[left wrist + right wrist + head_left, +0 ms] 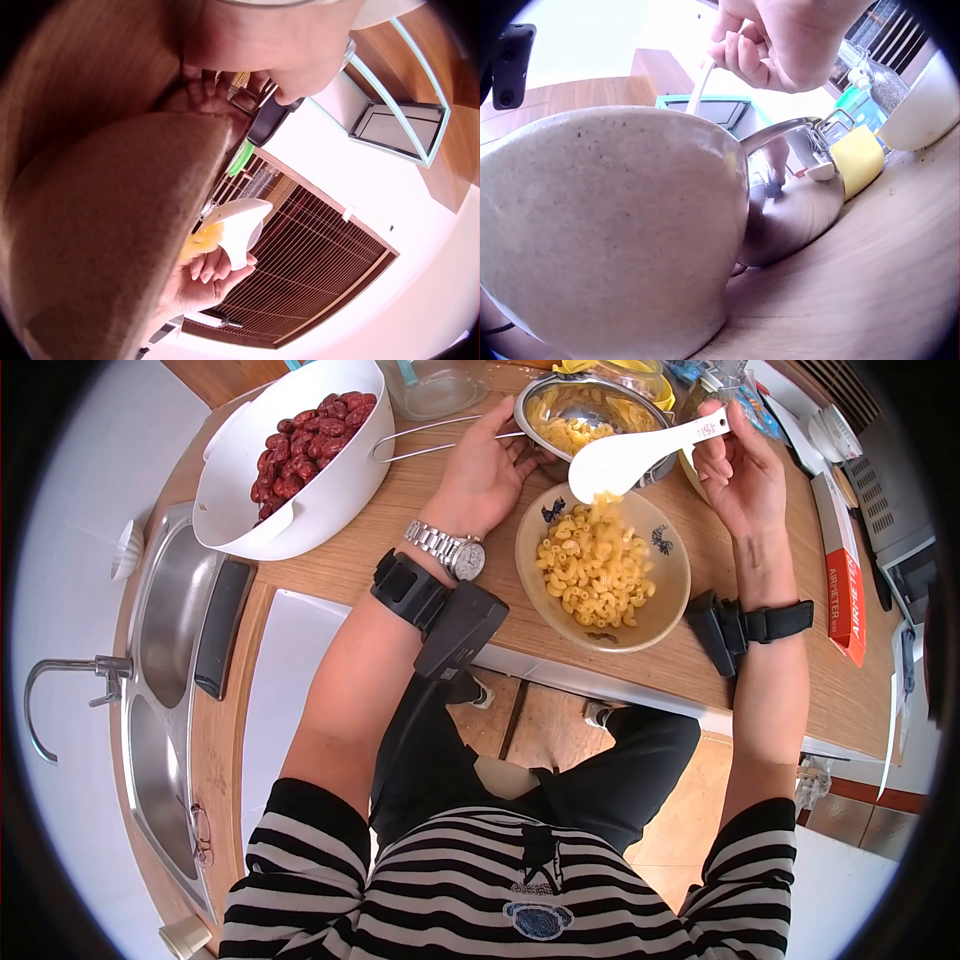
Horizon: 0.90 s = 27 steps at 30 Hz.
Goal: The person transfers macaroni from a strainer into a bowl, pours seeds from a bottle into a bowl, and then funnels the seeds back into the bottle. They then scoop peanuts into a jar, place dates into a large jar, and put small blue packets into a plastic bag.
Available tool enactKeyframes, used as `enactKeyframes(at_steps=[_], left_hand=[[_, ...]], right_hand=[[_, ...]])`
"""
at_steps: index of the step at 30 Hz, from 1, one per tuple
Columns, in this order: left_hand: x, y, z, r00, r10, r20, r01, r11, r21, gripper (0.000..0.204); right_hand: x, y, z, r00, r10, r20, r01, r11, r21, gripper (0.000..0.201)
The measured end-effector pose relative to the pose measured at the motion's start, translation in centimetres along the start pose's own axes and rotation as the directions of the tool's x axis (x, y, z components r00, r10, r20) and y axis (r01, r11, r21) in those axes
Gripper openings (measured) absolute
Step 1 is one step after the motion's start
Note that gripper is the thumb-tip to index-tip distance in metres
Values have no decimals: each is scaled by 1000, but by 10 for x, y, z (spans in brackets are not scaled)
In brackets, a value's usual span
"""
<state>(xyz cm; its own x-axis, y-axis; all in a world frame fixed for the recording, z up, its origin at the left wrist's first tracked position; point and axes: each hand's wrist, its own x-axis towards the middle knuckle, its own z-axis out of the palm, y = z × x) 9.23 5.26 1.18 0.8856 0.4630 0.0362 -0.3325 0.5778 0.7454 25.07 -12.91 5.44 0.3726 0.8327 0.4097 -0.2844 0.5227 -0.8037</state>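
My right hand [742,480] pinches the end of a white plastic serving spoon [612,465], its head tilted over a ceramic bowl [528,560]. Blurred macaroni falls from its lip onto the heap of yellow elbow macaroni [595,572] in that bowl. Behind it stands a wire-handled metal strainer [540,400] with more macaroni inside, set at a shiny steel bowl [810,202]. My left hand [482,480] grips the strainer's wire handle close to the rim, thumb above and fingers below. In the left wrist view, the ceramic bowl's side hides much of the scene.
A white tub [330,525] of red dates stands at the left, beside the steel sink [175,630]. A glass container [440,390] is behind my left hand. At the right, a red and white box [845,595] lies near the counter's edge. Yellow containers sit at the back.
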Motion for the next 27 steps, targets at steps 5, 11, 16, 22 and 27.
enactKeyframes(at_steps=[5,11,16,22,27], left_hand=[[0,0,1,1000,15,-12,-15,1000,-3,29],[-2,1,4,999,21,-43,-20,1000,17,27],[-1,0,3,1000,10,-20,-11,1000,-14,22],[-2,0,3,999,9,-33,-9,1000,-1,26],[-2,0,4,999,11,-31,-11,1000,8,25]], right_hand=[[-1,0,7,999,-20,36,20,1000,-6,32],[4,4,17,946,-153,-284,72,958,-276,32],[4,13,11,896,-314,-314,-14,687,-726,27],[2,15,19,928,-270,-258,-51,593,-803,26],[2,12,23,908,-226,-354,-116,676,-728,26]])
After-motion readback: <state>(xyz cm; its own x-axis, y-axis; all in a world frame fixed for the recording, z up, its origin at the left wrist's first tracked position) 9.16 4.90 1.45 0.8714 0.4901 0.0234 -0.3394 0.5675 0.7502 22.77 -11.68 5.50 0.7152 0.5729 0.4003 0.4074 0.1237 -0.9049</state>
